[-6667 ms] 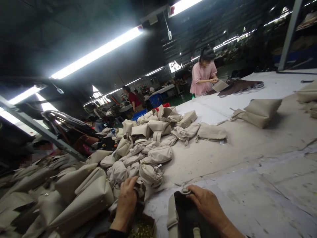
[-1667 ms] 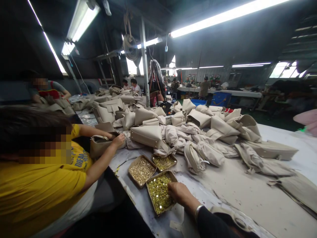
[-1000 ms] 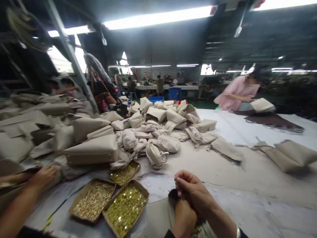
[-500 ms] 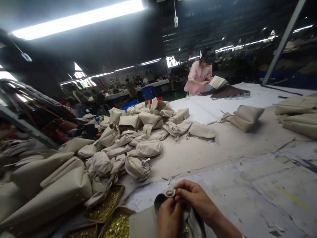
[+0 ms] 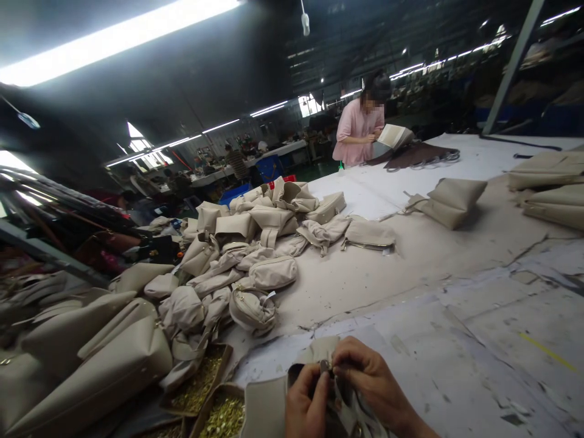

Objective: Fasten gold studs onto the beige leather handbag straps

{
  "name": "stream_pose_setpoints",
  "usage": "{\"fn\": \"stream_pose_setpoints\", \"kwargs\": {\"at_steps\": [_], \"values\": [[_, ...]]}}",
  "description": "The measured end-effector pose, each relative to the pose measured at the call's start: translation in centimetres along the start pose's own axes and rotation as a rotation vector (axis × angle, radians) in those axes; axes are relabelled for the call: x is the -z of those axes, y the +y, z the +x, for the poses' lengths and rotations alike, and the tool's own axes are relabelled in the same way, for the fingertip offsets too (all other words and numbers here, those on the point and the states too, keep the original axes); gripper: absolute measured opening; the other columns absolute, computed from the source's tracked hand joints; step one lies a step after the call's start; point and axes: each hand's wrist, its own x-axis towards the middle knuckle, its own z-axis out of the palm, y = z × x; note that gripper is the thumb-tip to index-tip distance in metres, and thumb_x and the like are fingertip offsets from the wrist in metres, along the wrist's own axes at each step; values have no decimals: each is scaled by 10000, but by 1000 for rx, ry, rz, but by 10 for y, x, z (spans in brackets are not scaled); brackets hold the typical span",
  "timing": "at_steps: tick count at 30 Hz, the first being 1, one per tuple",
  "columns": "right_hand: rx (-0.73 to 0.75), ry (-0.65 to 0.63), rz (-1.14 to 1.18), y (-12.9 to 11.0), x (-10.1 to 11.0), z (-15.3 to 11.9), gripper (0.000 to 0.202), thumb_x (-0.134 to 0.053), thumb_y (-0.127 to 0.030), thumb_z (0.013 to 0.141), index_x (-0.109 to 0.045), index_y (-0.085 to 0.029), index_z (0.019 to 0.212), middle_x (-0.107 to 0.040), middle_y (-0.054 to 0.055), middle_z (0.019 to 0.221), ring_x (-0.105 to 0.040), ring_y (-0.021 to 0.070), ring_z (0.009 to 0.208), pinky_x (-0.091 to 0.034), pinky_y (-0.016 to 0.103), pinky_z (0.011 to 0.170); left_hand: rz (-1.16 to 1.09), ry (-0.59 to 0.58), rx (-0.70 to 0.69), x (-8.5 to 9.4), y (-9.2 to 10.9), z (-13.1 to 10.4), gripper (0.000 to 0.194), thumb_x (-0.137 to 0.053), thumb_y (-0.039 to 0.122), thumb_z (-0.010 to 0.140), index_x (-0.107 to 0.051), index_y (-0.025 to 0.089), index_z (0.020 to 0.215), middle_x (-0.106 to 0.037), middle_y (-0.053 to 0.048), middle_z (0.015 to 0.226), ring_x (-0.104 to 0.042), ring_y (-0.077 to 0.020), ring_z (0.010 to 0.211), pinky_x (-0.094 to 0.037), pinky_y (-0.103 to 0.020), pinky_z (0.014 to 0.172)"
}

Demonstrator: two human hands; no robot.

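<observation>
At the bottom edge, my left hand (image 5: pixel 305 406) and my right hand (image 5: pixel 370 383) meet on a beige bag (image 5: pixel 267 404) with a dark lining. Both pinch a small metal fitting (image 5: pixel 325 367) at the bag's upper edge, fingers closed around it. The bag lies on the worn grey table (image 5: pixel 456 328) right in front of me. Two cardboard trays of gold-coloured small hardware (image 5: pixel 214 410) sit just left of my left hand, partly cut off by the frame.
A heap of beige bags (image 5: pixel 246 255) fills the left and middle of the table. More bags (image 5: pixel 449 204) lie at the right. A person in pink (image 5: pixel 358 125) stands at the far end holding a bag. A metal frame (image 5: pixel 50 255) slants at the left.
My left hand left the hardware tray and joined my right hand on the bag. My view swung from the left side back to the table ahead, and both hands slid slightly lower.
</observation>
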Motion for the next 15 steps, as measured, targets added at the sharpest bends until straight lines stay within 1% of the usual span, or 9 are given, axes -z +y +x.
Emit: {"fn": "stream_pose_setpoints", "kwargs": {"at_steps": [2, 6, 11, 15], "values": [[15, 9, -55, -2, -1, -1, 86, -763, -265, 845, -742, -216, 779, -661, 0, 813, -599, 197, 821, -455, 291, 755, 16, 4, -10, 0, 4, -2, 547, -686, 713, 827, -777, 177, 889, -692, -22, 747, -599, -172, 713, -472, -242, 680], [-52, 0, -106, 0, -3, -1, 64, -726, -251, 843, -752, -225, 791, -685, 2, 806, -615, 210, 826, -456, 297, 756, 51, 34, -10, 1, 9, -3, 588, -674, 749, 811, -798, 177, 871, -720, -38, 767, -613, -188, 757, -481, -246, 710], [-95, 15, -119, 8, -6, 1, 76, -714, -268, 836, -760, -225, 793, -714, 8, 809, -637, 229, 840, -472, 303, 768, 2, 62, 19, -1, 11, -2, 607, -709, 759, 769, -817, 173, 883, -747, -46, 758, -650, -203, 747, -512, -254, 700], [-109, 37, -121, 10, -9, 2, 100, -718, -296, 838, -757, -221, 785, -718, 9, 797, -640, 230, 827, -473, 301, 757, 5, 80, 9, -3, 10, -1, 616, -705, 770, 763, -818, 175, 875, -748, -46, 750, -653, -206, 734, -519, -256, 689]]}}
